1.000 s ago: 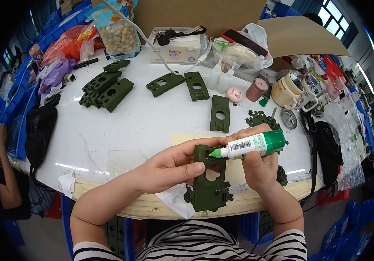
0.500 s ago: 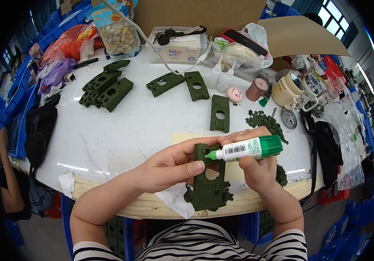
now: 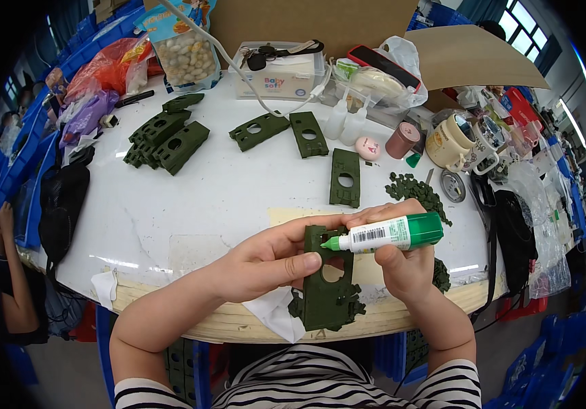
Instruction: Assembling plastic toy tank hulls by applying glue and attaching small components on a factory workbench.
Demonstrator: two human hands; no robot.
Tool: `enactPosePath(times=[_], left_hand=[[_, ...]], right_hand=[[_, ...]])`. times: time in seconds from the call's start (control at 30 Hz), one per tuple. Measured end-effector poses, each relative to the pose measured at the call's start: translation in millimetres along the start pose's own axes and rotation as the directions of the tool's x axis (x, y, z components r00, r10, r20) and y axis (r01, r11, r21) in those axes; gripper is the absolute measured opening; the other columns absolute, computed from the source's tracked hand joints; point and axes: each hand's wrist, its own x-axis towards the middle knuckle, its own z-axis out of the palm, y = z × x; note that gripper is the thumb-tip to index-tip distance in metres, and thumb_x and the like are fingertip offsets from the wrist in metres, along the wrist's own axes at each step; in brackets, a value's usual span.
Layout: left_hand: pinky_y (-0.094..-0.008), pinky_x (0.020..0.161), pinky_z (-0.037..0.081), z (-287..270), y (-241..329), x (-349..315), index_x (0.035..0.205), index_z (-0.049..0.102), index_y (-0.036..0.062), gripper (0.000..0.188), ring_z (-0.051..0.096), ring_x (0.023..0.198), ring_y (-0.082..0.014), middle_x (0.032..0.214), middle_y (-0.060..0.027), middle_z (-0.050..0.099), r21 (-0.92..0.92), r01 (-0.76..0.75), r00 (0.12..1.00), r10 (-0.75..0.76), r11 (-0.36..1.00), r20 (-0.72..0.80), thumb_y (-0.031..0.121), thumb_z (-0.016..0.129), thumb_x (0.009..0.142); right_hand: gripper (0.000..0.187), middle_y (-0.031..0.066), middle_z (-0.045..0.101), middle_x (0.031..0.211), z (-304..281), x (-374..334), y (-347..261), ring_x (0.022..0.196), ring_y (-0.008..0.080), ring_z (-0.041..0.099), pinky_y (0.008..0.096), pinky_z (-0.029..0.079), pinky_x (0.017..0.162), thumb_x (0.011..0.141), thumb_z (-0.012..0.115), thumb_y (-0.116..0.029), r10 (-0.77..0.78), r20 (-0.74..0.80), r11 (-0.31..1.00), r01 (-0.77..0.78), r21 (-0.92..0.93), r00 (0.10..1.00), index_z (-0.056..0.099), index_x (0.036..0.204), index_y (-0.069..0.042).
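My left hand grips a dark green plastic toy tank hull near the table's front edge, with the thumb on its upper face. The hull has a large round hole, and small green bits cluster at its near end. In my right hand lies a white glue bottle with a green end, held nearly level. Its green tip is over the far part of the hull, beside a small opening; whether it touches cannot be made out. My right fingers are partly hidden behind the bottle.
More green hulls lie farther back, several of them stacked at the left. A heap of small green parts is on the right, near mugs and a tape roll. A white cloth hangs over the front edge.
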Motion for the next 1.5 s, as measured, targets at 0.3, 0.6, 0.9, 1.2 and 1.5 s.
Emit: enactPosePath(times=[0.3, 0.6, 0.9, 1.2, 1.5], left_hand=[[-0.0335, 0.094, 0.049, 1.4, 0.4, 0.7, 0.15, 0.024, 0.0068, 0.056, 0.052, 0.12, -0.017, 0.133, -0.0089, 0.049, -0.002, -0.015, 1.0, 0.015, 1.0, -0.018, 0.022, 0.047, 0.102], [-0.0421, 0.106, 0.042, 0.2, -0.8, 1.2, 0.148, 0.029, 0.0031, 0.059, 0.042, 0.134, -0.026, 0.153, -0.0143, 0.029, -0.023, -0.055, 0.998, 0.054, 0.998, -0.013, 0.027, 0.052, 0.099], [-0.033, 0.096, 0.048, -0.1, 1.2, 0.3, 0.15, 0.023, 0.0046, 0.056, 0.05, 0.124, -0.0187, 0.143, -0.0121, 0.043, -0.023, -0.067, 0.998, 0.067, 0.998, 0.0, 0.02, 0.046, 0.102], [-0.033, 0.095, 0.049, 1.2, 2.1, 0.4, 0.15, 0.023, 0.0046, 0.056, 0.049, 0.124, -0.0186, 0.142, -0.0119, 0.043, -0.035, -0.075, 0.997, 0.075, 0.997, 0.006, 0.021, 0.046, 0.102], [-0.0322, 0.094, 0.049, 0.4, 1.4, 1.1, 0.15, 0.023, 0.0048, 0.056, 0.05, 0.124, -0.0185, 0.142, -0.0122, 0.043, -0.026, -0.08, 0.997, 0.08, 0.996, 0.013, 0.021, 0.047, 0.102]], right_hand=[[0.046, 0.0144, 0.062, 0.101, -1.3, 0.8, -4.8, 0.102, 0.0266, 0.063, 0.0417, 0.052, 0.089, 0.09, 0.064, -0.043, 0.095, -0.091, 0.995, -0.094, 0.012, 0.991, 0.046, 0.108, -0.005], [0.042, 0.0118, 0.055, 0.102, -7.3, 6.9, -9.8, 0.099, 0.0294, 0.065, 0.0439, 0.054, 0.089, 0.095, 0.056, -0.042, 0.016, -0.045, 0.997, -0.02, -0.078, 0.999, 0.039, 0.108, -0.007], [0.028, 0.0149, 0.063, 0.099, -1.2, 8.5, -6.6, 0.092, 0.0184, 0.062, 0.0338, 0.05, 0.085, 0.095, 0.06, -0.022, -0.06, -0.065, 0.997, 0.063, 0.052, 0.996, 0.046, 0.107, -0.002], [0.027, 0.0152, 0.063, 0.101, -1.0, 8.9, -7.4, 0.096, 0.02, 0.062, 0.0353, 0.049, 0.087, 0.095, 0.06, -0.022, -0.058, -0.05, 0.996, 0.062, 0.068, 0.997, 0.046, 0.108, -0.003], [0.038, 0.0102, 0.054, 0.102, -3.2, 8.8, -12.8, 0.102, 0.028, 0.064, 0.0428, 0.052, 0.091, 0.095, 0.057, -0.039, 0.014, -0.011, 0.998, -0.014, -0.054, 1.0, 0.04, 0.108, -0.007]])
